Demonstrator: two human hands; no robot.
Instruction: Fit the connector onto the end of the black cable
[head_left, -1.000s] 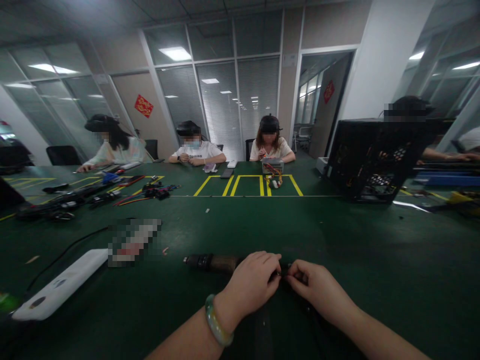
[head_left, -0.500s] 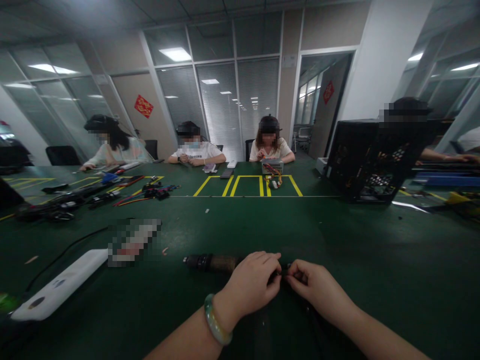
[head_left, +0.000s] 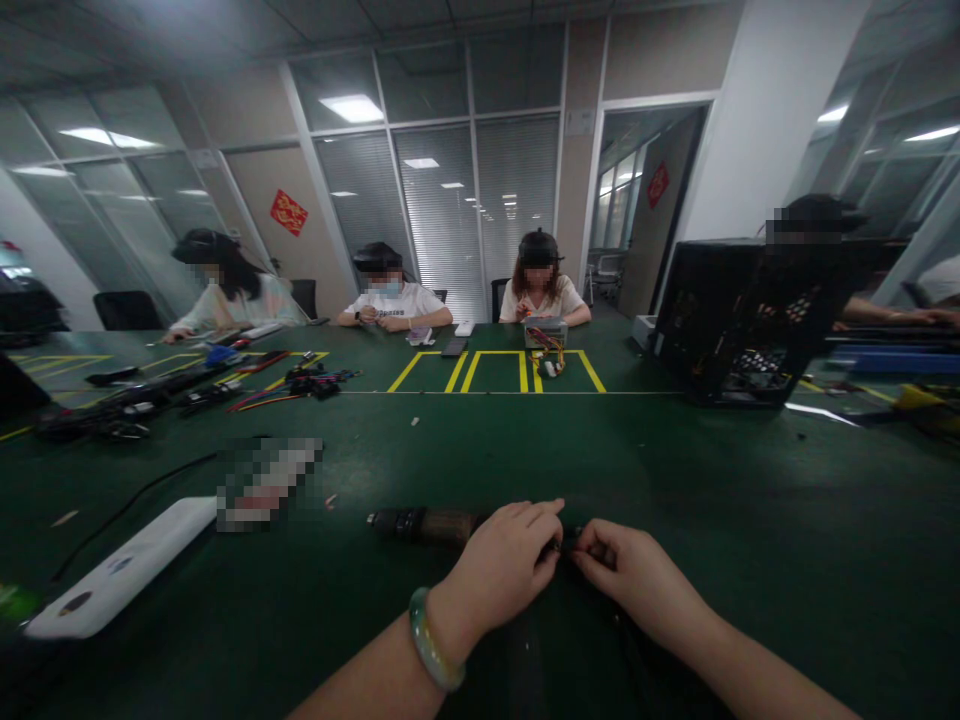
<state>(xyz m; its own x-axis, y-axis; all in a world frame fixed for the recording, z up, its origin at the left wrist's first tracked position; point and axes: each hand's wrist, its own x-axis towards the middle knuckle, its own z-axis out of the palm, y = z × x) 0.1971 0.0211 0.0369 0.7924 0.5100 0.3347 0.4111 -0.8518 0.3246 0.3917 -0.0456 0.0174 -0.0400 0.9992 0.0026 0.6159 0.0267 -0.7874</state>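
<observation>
A power drill [head_left: 442,527] with a dark chuck and brownish body lies on the green table, its chuck pointing left. My left hand [head_left: 512,550], with a green bangle at the wrist, covers the drill's rear part, fingers curled round it. Just right of it, my right hand [head_left: 611,555] is closed in a pinch close to the left fingertips. Something small and dark shows between the two hands, too hidden to name. The rest of the drill is lost under my left hand and in shadow.
A white power strip [head_left: 127,570] with a black cable lies to the left. Cables [head_left: 315,380] are heaped at back left. A black computer case [head_left: 750,325] stands at right. Several people sit opposite, one behind a power supply [head_left: 545,330] with coloured wires.
Both hands stay almost in place. A finger of my left hand has lifted slightly at its tip. The drill has not visibly moved.
</observation>
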